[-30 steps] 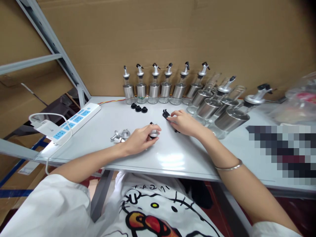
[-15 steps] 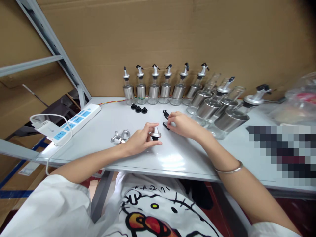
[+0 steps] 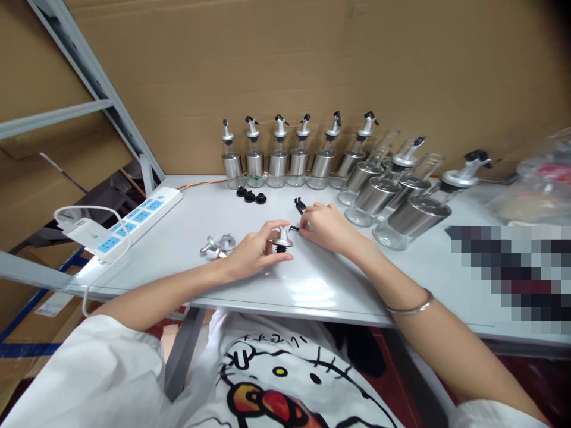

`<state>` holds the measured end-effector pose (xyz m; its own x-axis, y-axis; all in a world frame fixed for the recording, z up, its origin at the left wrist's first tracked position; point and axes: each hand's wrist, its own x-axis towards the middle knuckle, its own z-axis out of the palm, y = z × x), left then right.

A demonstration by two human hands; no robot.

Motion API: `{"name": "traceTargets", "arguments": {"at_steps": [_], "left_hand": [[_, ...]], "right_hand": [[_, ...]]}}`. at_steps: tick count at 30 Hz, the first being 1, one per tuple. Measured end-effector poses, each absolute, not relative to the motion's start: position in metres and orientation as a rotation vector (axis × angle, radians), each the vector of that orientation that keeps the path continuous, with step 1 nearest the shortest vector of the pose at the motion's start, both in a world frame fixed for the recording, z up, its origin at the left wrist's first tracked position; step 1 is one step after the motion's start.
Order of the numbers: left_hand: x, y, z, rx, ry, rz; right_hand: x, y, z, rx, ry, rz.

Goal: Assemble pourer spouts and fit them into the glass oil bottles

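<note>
Near the table's front edge, my left hand (image 3: 256, 252) grips a silver pourer (image 3: 282, 239) with a black ribbed stopper underneath, spout upward. My right hand (image 3: 323, 226) pinches a small black clip (image 3: 294, 228), whose free end points left, close to the top of the pourer. Just beyond my right fingers lie more black clips (image 3: 299, 205). Silver pourer parts (image 3: 216, 246) rest left of my left hand. Several black stoppers (image 3: 250, 197) sit farther back on the table.
Glass bottles with steel sleeves (image 3: 278, 163) line the back, many fitted with pourers. More bottles (image 3: 419, 215) stand at the right. A white power strip (image 3: 134, 223) with a cable lies at the left. Plastic bags (image 3: 542, 184) are at the far right of the table (image 3: 250, 291).
My right hand has moved slightly left, lifting the black clip and turning its end toward the pourer. My left hand stays nearly still with the pourer.
</note>
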<state>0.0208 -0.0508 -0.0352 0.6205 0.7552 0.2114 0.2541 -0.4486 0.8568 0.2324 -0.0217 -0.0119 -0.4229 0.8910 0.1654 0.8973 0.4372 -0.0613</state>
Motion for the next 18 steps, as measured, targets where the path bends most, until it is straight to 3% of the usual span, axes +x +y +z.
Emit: {"name": "traceTargets", "arguments": {"at_steps": [6,11,18], "left_hand": [[0.024,-0.053,-0.03,1.769,0.824,0.827],[0.024,-0.048,-0.033,1.706,0.818,0.79],[0.024,-0.046,-0.038,1.703,0.781,0.751]], "right_hand": [[0.227,-0.027,-0.004,-1.399,-2.205,0.172],[0.22,-0.037,-0.003,-0.997,-2.09,0.064],[0.219,-0.037,-0.009,-0.915,-2.157,0.057]]}}
